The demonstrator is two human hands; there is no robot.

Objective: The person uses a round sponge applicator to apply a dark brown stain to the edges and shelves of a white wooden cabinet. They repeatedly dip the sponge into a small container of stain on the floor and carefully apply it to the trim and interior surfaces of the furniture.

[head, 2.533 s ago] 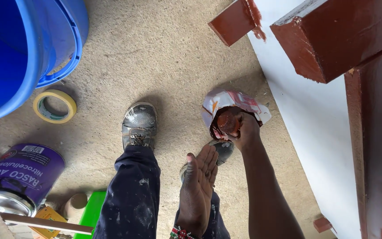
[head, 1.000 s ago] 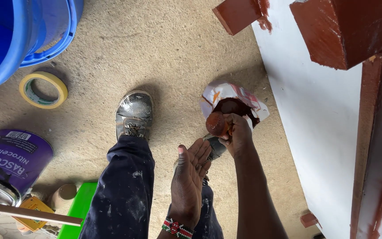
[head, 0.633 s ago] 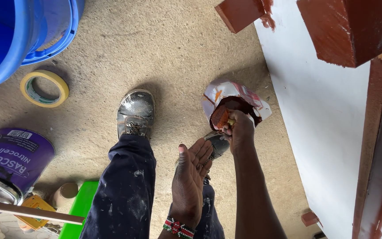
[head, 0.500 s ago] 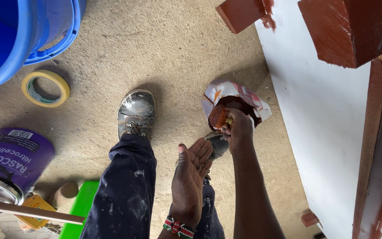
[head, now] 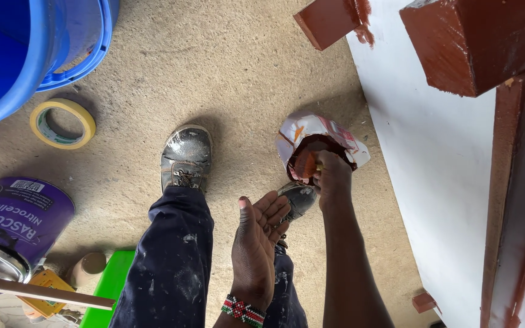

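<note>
The right hand reaches down into a cut-open carton holding red-brown paint, fingers closed on something small at its mouth. The left hand hovers open and empty just beside the right forearm, palm turned sideways, a beaded bracelet at the wrist. Well to the left of both hands lie a tape roll, a blue bucket and a purple tin.

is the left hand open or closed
Open: the left hand is held palm up with fingers spread, holding nothing, beside the right hand.
</note>
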